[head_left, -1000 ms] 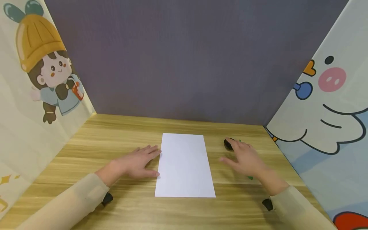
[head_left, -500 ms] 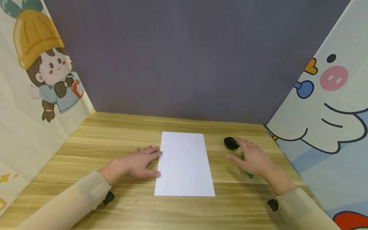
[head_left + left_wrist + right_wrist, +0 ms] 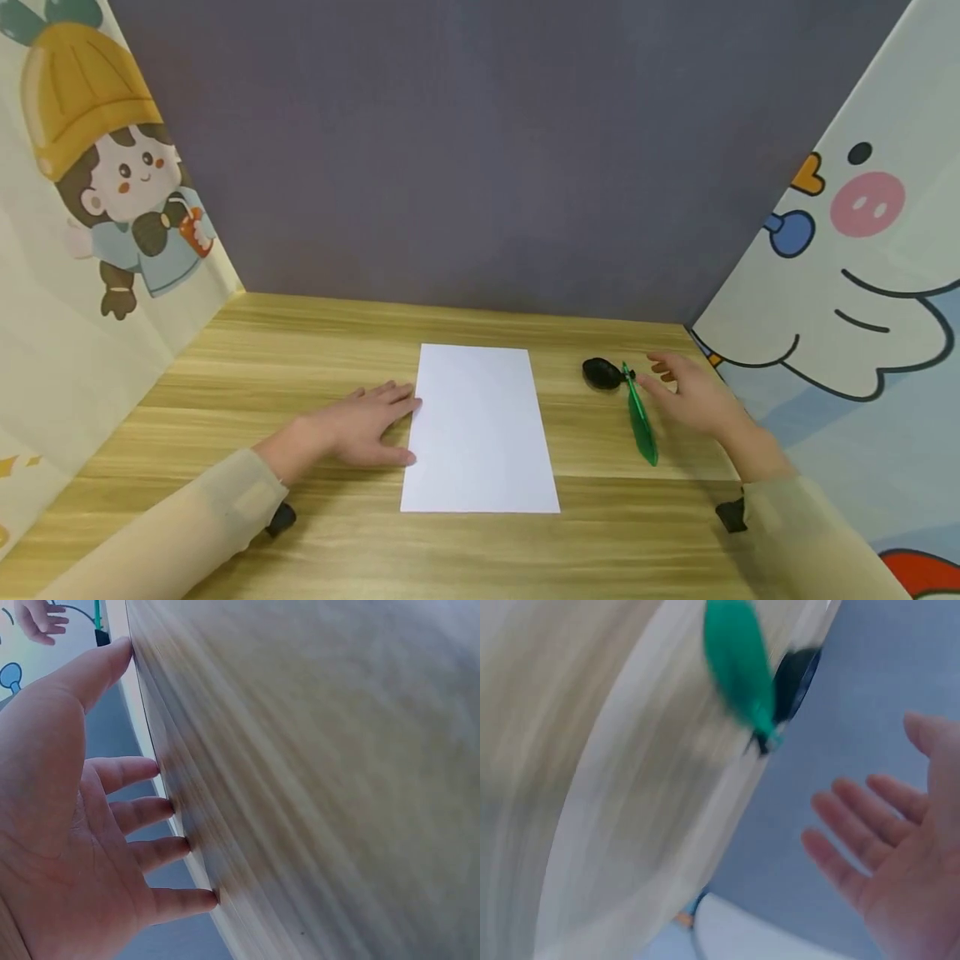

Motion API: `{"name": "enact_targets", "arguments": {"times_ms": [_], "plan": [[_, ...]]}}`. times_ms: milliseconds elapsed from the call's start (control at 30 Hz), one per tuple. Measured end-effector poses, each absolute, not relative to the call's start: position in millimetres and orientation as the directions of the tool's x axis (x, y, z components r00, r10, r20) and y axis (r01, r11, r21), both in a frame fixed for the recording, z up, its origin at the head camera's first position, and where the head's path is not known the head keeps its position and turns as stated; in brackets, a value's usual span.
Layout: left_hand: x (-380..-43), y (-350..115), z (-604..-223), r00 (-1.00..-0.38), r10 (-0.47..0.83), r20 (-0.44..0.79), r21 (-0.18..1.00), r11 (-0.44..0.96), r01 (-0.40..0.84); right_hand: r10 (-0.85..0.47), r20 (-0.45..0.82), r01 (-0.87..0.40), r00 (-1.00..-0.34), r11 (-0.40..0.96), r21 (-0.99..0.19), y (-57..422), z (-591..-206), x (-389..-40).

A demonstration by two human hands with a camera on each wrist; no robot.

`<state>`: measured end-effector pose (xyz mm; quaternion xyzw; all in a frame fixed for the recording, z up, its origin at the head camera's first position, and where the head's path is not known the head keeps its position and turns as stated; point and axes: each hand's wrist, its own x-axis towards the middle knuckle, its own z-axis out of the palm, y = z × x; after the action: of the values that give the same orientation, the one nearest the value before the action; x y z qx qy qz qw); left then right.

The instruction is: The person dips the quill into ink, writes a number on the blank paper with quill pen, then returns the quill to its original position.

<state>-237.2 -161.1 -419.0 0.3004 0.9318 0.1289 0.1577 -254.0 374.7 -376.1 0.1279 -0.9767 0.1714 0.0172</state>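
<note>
A white sheet of paper (image 3: 480, 429) lies in the middle of the wooden table in the head view. The left hand (image 3: 367, 429) rests beside it, fingers spread, with its fingertips at the paper's left edge. In the left wrist view this hand's fingertips (image 3: 174, 806) touch the tabletop. To the right of the paper are a black oval object (image 3: 602, 373) and a slim green feather-shaped object (image 3: 642, 425), whose narrow end meets the black one's tip. Just right of them the right hand (image 3: 693, 396) hovers with loose fingers, holding nothing; the right wrist view shows its bare palm (image 3: 907, 885).
A dark grey panel (image 3: 465, 150) rises behind the wooden table (image 3: 322, 333). Printed cartoon walls stand on the left (image 3: 45, 333) and right (image 3: 825, 417). A small black piece shows under each sleeve (image 3: 195, 508).
The right hand has moved right, away from above the black oval object, uncovering it and the green feather-shaped object. The left hand stays at the paper's edge.
</note>
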Motion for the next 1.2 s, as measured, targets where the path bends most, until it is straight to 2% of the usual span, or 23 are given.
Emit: {"name": "enact_targets", "arguments": {"times_ms": [267, 567, 833, 1200], "plan": [[-236.2, -160.3, -419.1, -0.771, 0.602, -0.209, 0.330, 0.785, 0.524, -0.261, 0.047, -0.256, -0.964, 0.873, -0.415, 414.0, -387.9, -280.7], [-236.0, -160.4, -420.2, -0.773, 0.600, -0.207, 0.336, 0.785, 0.520, -0.328, 0.014, -0.281, -0.945, 0.785, -0.552, 425.6, -405.0, -302.1], [-235.8, -160.1, -419.9, -0.775, 0.596, -0.209, 0.336, 0.788, 0.516, -0.320, -0.040, -0.268, -0.947, 0.849, -0.456, 425.2, -414.6, -310.8], [-236.5, -160.2, -421.8, -0.776, 0.598, -0.200, 0.336, 0.786, 0.519, -0.400, -0.040, -0.337, -0.916, 0.817, -0.469, 414.9, -419.4, -314.3]]}}
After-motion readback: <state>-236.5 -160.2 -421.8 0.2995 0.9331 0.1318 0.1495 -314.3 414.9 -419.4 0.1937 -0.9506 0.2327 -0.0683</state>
